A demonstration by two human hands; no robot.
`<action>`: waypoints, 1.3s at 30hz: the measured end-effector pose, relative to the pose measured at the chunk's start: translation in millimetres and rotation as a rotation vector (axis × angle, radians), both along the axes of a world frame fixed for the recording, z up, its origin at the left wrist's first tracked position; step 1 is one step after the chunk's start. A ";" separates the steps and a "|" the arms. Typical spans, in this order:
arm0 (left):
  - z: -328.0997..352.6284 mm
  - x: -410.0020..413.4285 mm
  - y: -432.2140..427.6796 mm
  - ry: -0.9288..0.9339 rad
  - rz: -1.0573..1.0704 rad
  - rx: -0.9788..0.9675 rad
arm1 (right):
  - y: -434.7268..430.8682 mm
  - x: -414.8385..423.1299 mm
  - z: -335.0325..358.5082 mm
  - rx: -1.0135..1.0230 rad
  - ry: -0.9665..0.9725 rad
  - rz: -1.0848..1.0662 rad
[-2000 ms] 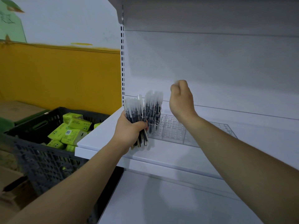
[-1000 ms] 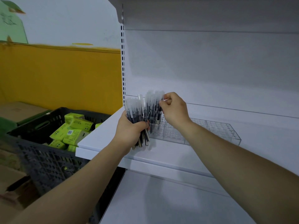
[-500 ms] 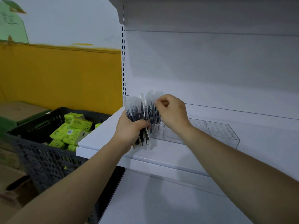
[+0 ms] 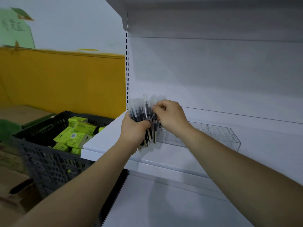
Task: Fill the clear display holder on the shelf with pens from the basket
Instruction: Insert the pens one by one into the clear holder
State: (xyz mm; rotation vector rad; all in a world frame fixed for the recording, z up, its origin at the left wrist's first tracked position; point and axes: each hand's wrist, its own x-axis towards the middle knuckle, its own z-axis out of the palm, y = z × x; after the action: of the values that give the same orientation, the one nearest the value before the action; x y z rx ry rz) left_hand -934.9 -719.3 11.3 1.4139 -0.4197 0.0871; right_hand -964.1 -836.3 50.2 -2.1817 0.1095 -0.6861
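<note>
Here, the left hand (image 4: 134, 130) gripped a bundle of pens (image 4: 142, 110), long axes roughly upright. The right hand (image 4: 172, 118) pinched at their cap ends. The clear display holder (image 4: 221, 136) sat on the shelf (image 4: 105, 138) just to the right, nearer the right hand.

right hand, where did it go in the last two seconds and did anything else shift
The right hand dropped from a raised fist above the clear display holder and moved left to the bundle of pens, where its fingers now pinch at the caps. The left hand still grips that bundle over the shelf; holder and basket have not moved.
</note>
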 end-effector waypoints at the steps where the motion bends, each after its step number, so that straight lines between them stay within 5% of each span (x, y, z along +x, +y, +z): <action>1: -0.5 0.5 0.5 0.006 0.007 0.001 | -2.2 -0.3 0.9 0.016 -0.031 -0.013; 8: -7.7 10.5 8.6 0.090 0.064 0.049 | -28.1 -0.1 9.4 0.134 -0.234 -0.108; 39: -18.0 18.4 2.2 0.062 0.029 0.111 | -30.5 20.6 -14.2 -0.064 -0.083 -0.117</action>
State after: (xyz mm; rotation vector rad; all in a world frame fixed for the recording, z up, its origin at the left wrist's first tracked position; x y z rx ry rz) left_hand -916.4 -717.0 -6.6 1.5283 -0.3575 0.0442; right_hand -943.5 -866.8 36.0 -2.2179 0.1756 -0.8559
